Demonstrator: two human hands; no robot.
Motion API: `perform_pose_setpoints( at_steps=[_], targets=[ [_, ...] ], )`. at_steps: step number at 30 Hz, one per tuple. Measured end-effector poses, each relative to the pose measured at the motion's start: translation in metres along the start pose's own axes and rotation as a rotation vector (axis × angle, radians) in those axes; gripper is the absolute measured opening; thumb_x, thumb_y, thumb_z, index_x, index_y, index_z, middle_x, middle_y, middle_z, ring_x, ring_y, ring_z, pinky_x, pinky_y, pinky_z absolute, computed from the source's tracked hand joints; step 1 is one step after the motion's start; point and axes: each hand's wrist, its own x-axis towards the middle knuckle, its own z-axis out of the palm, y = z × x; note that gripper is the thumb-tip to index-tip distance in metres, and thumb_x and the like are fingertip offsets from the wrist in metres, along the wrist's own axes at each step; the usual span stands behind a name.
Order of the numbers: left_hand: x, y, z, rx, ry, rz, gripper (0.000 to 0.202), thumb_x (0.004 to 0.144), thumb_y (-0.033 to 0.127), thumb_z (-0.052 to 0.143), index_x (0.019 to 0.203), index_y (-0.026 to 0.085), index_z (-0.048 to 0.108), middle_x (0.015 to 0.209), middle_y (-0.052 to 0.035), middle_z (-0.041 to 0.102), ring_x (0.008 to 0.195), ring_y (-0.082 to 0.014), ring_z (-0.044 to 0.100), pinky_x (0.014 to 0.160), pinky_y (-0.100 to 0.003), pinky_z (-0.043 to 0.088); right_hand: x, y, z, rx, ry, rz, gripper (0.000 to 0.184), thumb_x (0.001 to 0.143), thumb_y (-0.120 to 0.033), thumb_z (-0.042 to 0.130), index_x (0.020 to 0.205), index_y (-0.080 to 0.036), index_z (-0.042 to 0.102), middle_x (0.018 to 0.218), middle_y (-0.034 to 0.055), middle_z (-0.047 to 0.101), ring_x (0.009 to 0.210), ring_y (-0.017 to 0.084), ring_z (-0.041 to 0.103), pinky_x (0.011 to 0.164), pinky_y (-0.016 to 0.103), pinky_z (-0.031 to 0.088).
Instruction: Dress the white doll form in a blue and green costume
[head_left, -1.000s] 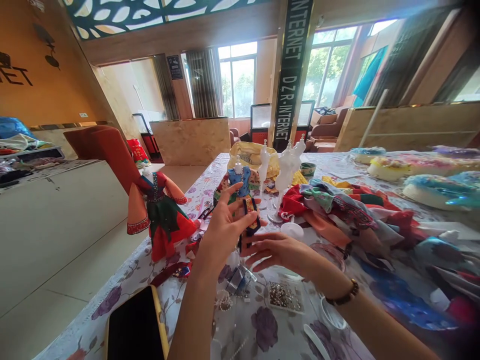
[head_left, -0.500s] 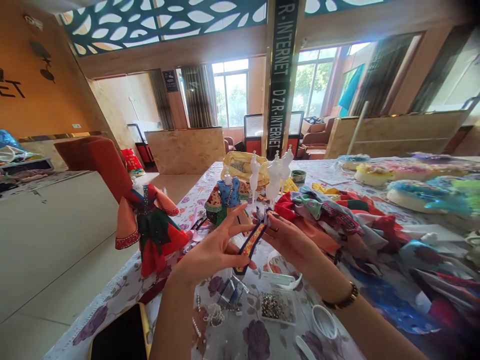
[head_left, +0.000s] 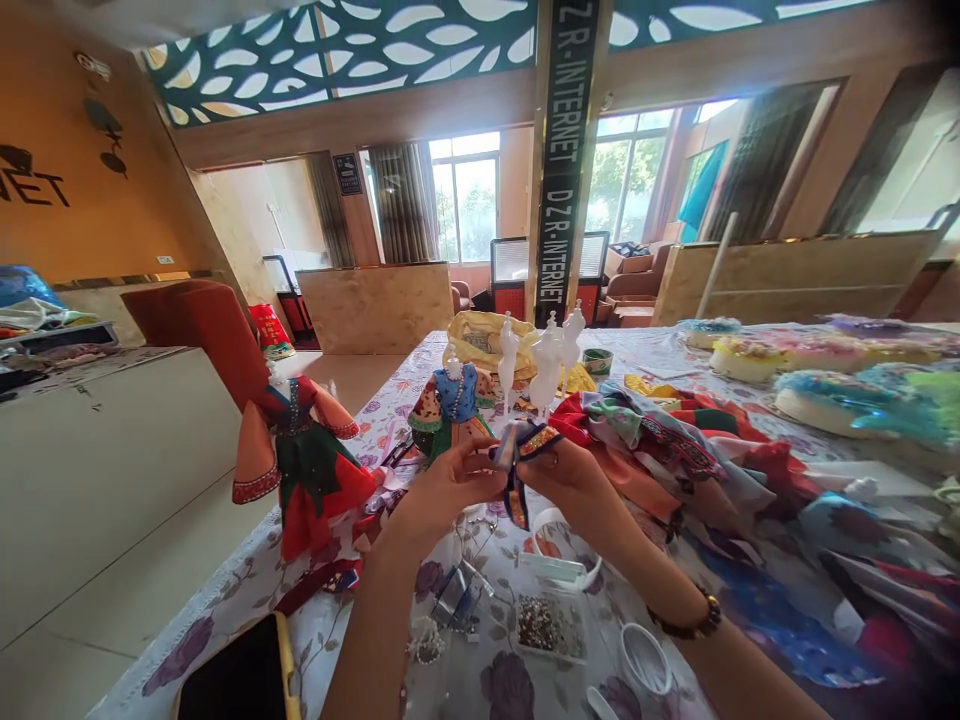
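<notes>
Both hands pinch a dark blue embroidered ribbon (head_left: pixel 516 497) with orange and gold patterning, bunched and folded above the table. My left hand (head_left: pixel 461 478) grips its left side with thumb and fingers closed. On the other side my right hand (head_left: pixel 566 475) holds a fold, and one tail hangs down between the hands. Just behind stands a doll form in a blue patterned top (head_left: pixel 454 392). White mannequin forms (head_left: pixel 547 365) rise beyond the ribbon. Below the hands lie a clear box of small beads (head_left: pixel 551 627) and a white ring-shaped roll (head_left: pixel 555 540).
To the left stands a doll form in a red and green dress (head_left: pixel 304 470). A phone (head_left: pixel 236 675) lies at the front left. Piled fabric pieces (head_left: pixel 675 440) cover the right, with decorated hats (head_left: pixel 832 395) behind. A pearl string (head_left: pixel 424 640) and white ring (head_left: pixel 645 658) lie nearby.
The ribbon has gone from one stretched diagonal strip to a folded bunch with a hanging tail. My left hand has closed from spread fingers to a pinch.
</notes>
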Motion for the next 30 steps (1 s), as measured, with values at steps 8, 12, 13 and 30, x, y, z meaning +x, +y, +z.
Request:
perform_pose_setpoints(
  at_steps=[8,12,13,30],
  targets=[
    [0.008,-0.003,0.006,-0.138,0.138,0.107,0.036,0.054,0.031,0.085,0.084,0.014,0.073,0.081,-0.0036,0.072,0.073,-0.0137,0.062,0.075,-0.026,0.047,0.001,-0.001,-0.005,0.06,0.121,0.014,0.031,0.066,-0.033,0.079,0.094,-0.025,0.068,0.099,0.0014,0.072,0.096,0.02,0.065,0.092,0.038,0.049],
    [0.009,-0.003,0.004,-0.233,0.208,0.127,0.036,0.052,0.03,0.086,0.082,0.014,0.074,0.082,-0.0055,0.073,0.071,-0.0148,0.064,0.07,-0.025,0.049,0.003,-0.003,-0.007,0.26,0.258,0.112,0.041,0.07,-0.037,0.076,0.107,-0.027,0.063,0.098,0.0005,0.072,0.089,0.019,0.068,0.087,0.037,0.053],
    [0.01,-0.003,0.003,-0.246,0.218,0.137,0.036,0.053,0.03,0.085,0.083,0.014,0.073,0.083,-0.0055,0.073,0.072,-0.0148,0.064,0.068,-0.025,0.049,0.003,-0.003,-0.008,0.303,0.278,0.131,0.041,0.07,-0.037,0.076,0.107,-0.027,0.062,0.097,0.0005,0.072,0.086,0.018,0.069,0.085,0.037,0.054],
    [0.001,0.0,-0.012,-0.257,0.102,0.054,0.022,0.065,0.026,0.08,0.083,0.016,0.072,0.084,-0.0035,0.072,0.08,-0.0153,0.067,0.075,-0.023,0.054,0.003,0.032,-0.004,0.266,0.12,0.517,0.037,0.06,-0.039,0.081,0.086,-0.018,0.065,0.081,0.0021,0.066,0.074,0.014,0.062,0.067,0.027,0.049]
  ],
)
